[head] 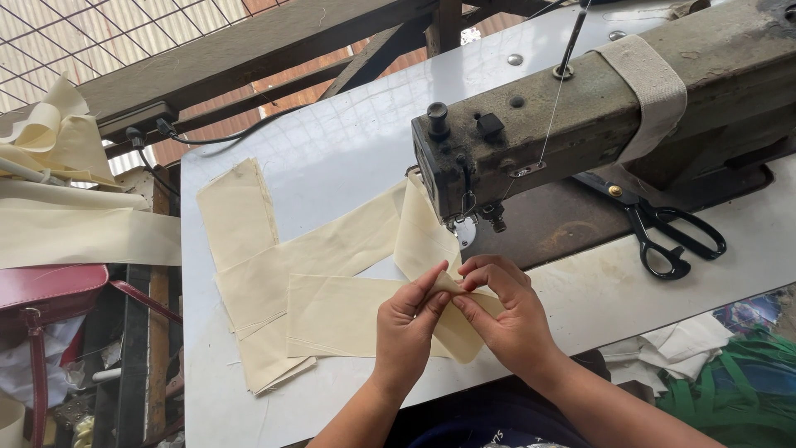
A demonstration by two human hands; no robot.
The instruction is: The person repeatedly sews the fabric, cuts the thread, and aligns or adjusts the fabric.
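Where both hands pinch, cream fabric strip (pixel 427 241) folds, unwrinkled.

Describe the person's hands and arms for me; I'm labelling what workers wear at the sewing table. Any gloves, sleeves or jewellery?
Both the left hand and the right hand are bare: no gloves, and no rings or bracelets that I can see. The forearms are uncovered down to the bottom edge of the picture, so no sleeves show. Fingernails are short and look unpainted. No watch or wristband is visible on either wrist.
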